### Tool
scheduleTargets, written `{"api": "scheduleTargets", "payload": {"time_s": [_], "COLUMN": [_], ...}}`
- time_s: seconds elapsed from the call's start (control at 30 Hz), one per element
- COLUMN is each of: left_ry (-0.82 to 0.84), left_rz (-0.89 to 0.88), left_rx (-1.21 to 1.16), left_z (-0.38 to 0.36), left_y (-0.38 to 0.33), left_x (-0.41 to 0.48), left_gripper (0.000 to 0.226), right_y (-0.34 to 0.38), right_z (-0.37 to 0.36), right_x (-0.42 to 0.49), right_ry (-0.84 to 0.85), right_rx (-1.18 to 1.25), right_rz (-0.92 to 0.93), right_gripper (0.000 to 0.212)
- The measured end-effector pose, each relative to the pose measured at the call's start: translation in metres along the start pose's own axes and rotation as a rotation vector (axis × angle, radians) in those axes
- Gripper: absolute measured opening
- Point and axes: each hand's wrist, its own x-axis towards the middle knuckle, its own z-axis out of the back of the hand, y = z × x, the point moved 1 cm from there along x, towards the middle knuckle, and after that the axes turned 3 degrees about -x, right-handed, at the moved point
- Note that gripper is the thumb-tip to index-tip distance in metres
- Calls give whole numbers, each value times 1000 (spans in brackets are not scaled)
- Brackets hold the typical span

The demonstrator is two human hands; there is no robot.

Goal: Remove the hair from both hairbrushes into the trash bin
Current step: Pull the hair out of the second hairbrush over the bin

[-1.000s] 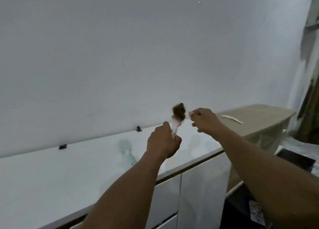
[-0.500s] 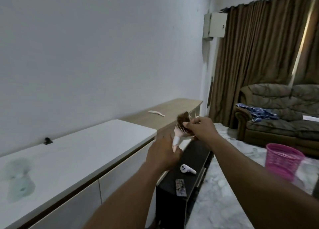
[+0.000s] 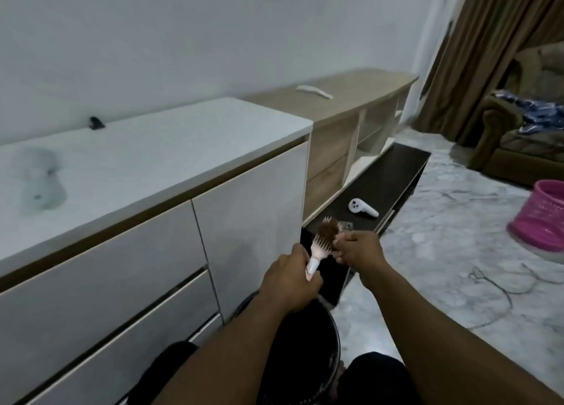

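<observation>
View just swung down: left hand (image 3: 290,278) gripping the small white-handled hairbrush (image 3: 320,247), right hand (image 3: 358,249) now pinching its brown hair clump (image 3: 329,232) above the black bin (image 3: 308,352), so pulling's started.

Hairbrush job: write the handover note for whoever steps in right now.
Left hand: grip closed on the white handle of the small pale hairbrush, held upright.
Right hand: fingers pinching the brown hair clump on the bristles.
Black round trash bin: on the floor directly below the hands, between the knees.
Done: nothing visibly removed; clump still on the brush.
Left: pull clump off, drop into bin. Second hairbrush cannot be made out.
</observation>
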Motion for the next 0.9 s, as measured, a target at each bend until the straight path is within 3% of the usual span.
{"api": "scheduleTargets", "payload": {"time_s": [0.23,0.47,0.63,0.77,0.83,0.9], "left_ry": [121,272,327,338,345,343], "left_rz": [217,317,323,331,340,343], "left_rx": [30,5,3,26,38,42], "left_z": [-59,-104,-129,-141,-147,-151], "left_y": [128,200,219,222,222,223], "left_x": [-30,-52,-56,-52,-53,-54], "left_gripper": [36,33,26,27,28,28], "right_y": [-124,-196,-225,-237,-233,-234], "right_z": [-92,-123,-136,-151,-157,-160], "right_x": [15,30,30,22,24,29], "right_ry": [191,361,282,259,242,195], "right_rx": [-259,-441,-435,-263,-320,-413], "right_rz": [-114,-159,-261,-299,-210,-157], "right_gripper": [28,28,23,64,58,38]}}
